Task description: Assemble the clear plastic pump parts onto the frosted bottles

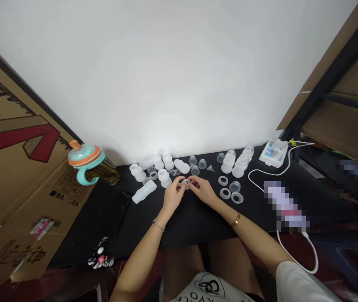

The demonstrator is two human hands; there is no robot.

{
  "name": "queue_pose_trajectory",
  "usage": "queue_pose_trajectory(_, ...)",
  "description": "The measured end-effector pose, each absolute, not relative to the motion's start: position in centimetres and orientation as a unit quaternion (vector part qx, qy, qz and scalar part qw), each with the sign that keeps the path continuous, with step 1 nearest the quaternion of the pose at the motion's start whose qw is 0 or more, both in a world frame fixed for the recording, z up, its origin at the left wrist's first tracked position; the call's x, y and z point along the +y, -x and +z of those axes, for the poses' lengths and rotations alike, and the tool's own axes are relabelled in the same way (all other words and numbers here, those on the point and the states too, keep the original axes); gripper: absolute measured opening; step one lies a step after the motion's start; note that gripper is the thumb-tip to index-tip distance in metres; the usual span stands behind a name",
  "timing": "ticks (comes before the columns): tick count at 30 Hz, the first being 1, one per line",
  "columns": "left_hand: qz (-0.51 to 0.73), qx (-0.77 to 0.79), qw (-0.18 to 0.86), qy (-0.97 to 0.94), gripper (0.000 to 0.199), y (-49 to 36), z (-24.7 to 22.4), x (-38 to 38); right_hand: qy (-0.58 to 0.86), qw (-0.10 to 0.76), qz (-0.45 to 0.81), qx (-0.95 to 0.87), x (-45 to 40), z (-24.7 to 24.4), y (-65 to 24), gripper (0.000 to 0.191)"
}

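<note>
Translucent ring-shaped plastic piece (186, 181) was between the person's two hands, near the middle of the black tabletop (198, 226); whether it touched the surface could not be told. At the far left stood a brown cardboard box (9, 180) with a bent red band printed on it, and beside it a transparent jug (108, 170) with a mint-green handle, an orange-rimmed lid and dark contents. A black, white and pink figure charm (101, 259) was at the front edge. Farther right, a white plastic bottle (144, 192) lay on its side, with an open-necked white bottle (137, 173) upright behind it and more white bottles (167, 161) grouped near the wall. The left hand (173, 195) pinched the ring-shaped piece from its left side, a thin silver bracelet (159, 227) around the wrist. The right hand (203, 191) gripped it from the other side, its wrist circled by a gold-coloured bracelet (236, 219). Clear plastic domes (202, 163) and a small translucent cone (211, 168) rested behind the right hand. To its right lay flat translucent rings (225, 193), and behind those stood dome-capped white bottles (228, 163). A white power strip (273, 154) and a looping white cable (254, 178) came last, near a blurred rectangular object (286, 205).
</note>
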State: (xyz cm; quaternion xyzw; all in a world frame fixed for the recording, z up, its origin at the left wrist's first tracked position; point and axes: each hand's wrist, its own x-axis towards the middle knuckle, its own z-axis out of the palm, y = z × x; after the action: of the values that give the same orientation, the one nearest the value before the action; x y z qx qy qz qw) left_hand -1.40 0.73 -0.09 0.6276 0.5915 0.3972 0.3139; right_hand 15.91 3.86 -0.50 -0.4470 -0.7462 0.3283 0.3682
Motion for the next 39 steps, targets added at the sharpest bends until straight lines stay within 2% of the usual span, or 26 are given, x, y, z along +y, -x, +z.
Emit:
queue_pose_trajectory(10, 0.398, 0.568, 0.326, -0.642, 0.044, 1.3, -0.1, 0.6, 0.447, 0.369, 0.326, -0.747, 3.7, -0.4, -15.8, 0.017)
queue_pose_trajectory(17, 0.384, 0.566, 0.337, -0.647, 0.041, 1.3, -0.6, 0.7, 0.459, 0.360, 0.336, -0.740, 3.7, -0.6, -15.9, 0.009)
queue_pose_trajectory(31, 0.369, 0.566, 0.336, -0.656, 0.040, 1.4, 0.2, 0.6, 0.451, 0.360, 0.330, -0.747, 3.8, -1.2, -15.8, 0.007)
queue_pose_trajectory(39, 0.425, 0.572, 0.360, -0.602, 0.043, 0.8, 0.0, 0.5, 0.455, 0.376, 0.331, -0.736, 3.8, -1.1, -15.8, 0.009)
